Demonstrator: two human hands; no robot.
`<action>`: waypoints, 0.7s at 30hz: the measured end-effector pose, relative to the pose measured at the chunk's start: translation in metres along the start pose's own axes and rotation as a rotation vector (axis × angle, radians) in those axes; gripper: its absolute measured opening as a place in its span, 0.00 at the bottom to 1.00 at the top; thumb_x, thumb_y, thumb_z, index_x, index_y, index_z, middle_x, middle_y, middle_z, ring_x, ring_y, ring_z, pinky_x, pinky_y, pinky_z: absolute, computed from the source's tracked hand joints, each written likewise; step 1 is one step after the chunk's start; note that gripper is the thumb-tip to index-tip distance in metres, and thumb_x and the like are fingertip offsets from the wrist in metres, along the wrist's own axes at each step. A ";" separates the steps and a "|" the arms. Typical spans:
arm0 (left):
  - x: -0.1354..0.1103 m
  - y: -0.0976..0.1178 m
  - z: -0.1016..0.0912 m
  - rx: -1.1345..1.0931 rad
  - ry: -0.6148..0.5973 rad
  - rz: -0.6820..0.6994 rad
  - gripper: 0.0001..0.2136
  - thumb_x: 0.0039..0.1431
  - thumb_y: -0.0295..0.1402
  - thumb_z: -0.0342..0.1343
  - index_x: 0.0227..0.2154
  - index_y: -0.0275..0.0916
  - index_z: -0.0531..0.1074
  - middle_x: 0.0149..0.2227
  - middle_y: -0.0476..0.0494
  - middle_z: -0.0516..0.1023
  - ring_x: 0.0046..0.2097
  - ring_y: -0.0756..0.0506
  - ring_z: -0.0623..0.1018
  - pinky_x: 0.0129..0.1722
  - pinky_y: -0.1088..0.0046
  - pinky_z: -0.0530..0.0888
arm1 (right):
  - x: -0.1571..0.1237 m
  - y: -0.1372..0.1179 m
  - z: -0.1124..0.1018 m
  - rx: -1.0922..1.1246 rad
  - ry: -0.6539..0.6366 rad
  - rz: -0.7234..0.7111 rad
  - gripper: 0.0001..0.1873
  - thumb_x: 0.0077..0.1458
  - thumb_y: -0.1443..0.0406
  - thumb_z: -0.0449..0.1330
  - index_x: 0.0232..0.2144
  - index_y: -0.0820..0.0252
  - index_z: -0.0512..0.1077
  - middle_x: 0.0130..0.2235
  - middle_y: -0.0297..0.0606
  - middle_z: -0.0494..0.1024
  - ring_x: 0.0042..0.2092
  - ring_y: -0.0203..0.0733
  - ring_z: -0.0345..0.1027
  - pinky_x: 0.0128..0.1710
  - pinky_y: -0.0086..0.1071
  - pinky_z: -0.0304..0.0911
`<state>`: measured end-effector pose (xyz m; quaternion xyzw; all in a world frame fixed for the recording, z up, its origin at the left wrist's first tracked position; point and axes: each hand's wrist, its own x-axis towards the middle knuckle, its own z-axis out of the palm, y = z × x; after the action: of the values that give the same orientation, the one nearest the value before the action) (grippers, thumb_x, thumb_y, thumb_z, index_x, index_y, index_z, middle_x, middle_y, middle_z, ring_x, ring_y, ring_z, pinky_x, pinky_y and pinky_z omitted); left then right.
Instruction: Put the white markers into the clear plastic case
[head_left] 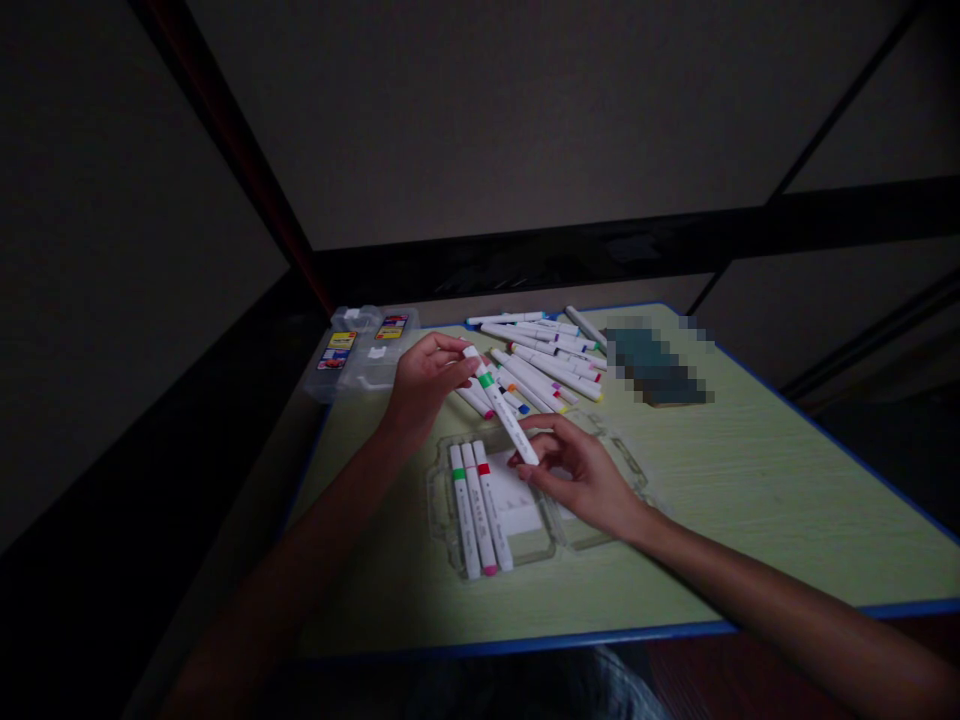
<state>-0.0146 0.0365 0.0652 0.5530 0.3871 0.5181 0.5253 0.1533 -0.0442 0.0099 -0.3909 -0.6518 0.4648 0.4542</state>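
A white marker with a green band (504,410) is held slantwise between my two hands, above the table. My left hand (427,385) pinches its upper end near the band. At the lower end, the fingers of my right hand (574,470) close on the marker's tip. Below lies an opened clear plastic case (556,548). Along its left side three white markers lie side by side: one with a green band (463,515), a middle one with a pink end (480,515), and one with a red band (495,515).
A loose pile of white markers (555,365) with coloured ends covers the back of the table (750,500). Two clear plastic cases (360,360) with labels sit at the back left. A blurred dark green object (656,360) lies at the back right. Behind stands a wall (525,120).
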 end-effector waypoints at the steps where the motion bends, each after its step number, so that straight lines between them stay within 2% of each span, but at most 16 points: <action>1: 0.000 0.000 0.000 0.008 0.007 0.008 0.11 0.39 0.30 0.60 0.27 0.35 0.64 0.26 0.48 0.75 0.28 0.53 0.74 0.26 0.79 0.68 | 0.001 0.001 0.000 0.023 0.007 0.032 0.13 0.47 0.66 0.59 0.38 0.59 0.64 0.24 0.29 0.70 0.26 0.32 0.64 0.24 0.26 0.59; 5: -0.001 0.000 0.003 0.033 0.038 0.056 0.10 0.41 0.31 0.59 0.26 0.35 0.64 0.24 0.49 0.74 0.27 0.53 0.73 0.25 0.80 0.68 | 0.004 0.004 0.002 0.134 0.018 0.145 0.10 0.42 0.65 0.62 0.28 0.61 0.65 0.20 0.28 0.68 0.22 0.30 0.62 0.22 0.24 0.58; 10: -0.002 -0.001 0.003 0.030 0.037 0.098 0.09 0.41 0.30 0.59 0.26 0.35 0.64 0.24 0.49 0.74 0.26 0.54 0.73 0.24 0.81 0.67 | 0.005 0.003 0.003 0.261 -0.025 0.236 0.15 0.36 0.65 0.67 0.26 0.62 0.65 0.20 0.26 0.68 0.20 0.28 0.63 0.20 0.21 0.59; 14: -0.002 0.000 0.003 0.019 0.035 0.103 0.10 0.41 0.29 0.59 0.26 0.35 0.64 0.24 0.49 0.74 0.26 0.54 0.73 0.24 0.80 0.67 | 0.007 0.003 0.002 0.316 -0.055 0.227 0.15 0.37 0.62 0.66 0.26 0.62 0.65 0.21 0.27 0.69 0.21 0.27 0.64 0.20 0.22 0.61; 21: -0.004 0.001 0.004 0.006 -0.028 0.090 0.11 0.40 0.30 0.59 0.26 0.35 0.63 0.23 0.49 0.74 0.26 0.52 0.74 0.25 0.79 0.67 | 0.007 0.003 -0.003 0.248 -0.096 0.198 0.16 0.42 0.56 0.64 0.25 0.63 0.67 0.22 0.31 0.72 0.20 0.28 0.64 0.19 0.24 0.62</action>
<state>-0.0111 0.0316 0.0661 0.5786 0.3558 0.5323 0.5052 0.1540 -0.0358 0.0087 -0.3717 -0.5687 0.6023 0.4191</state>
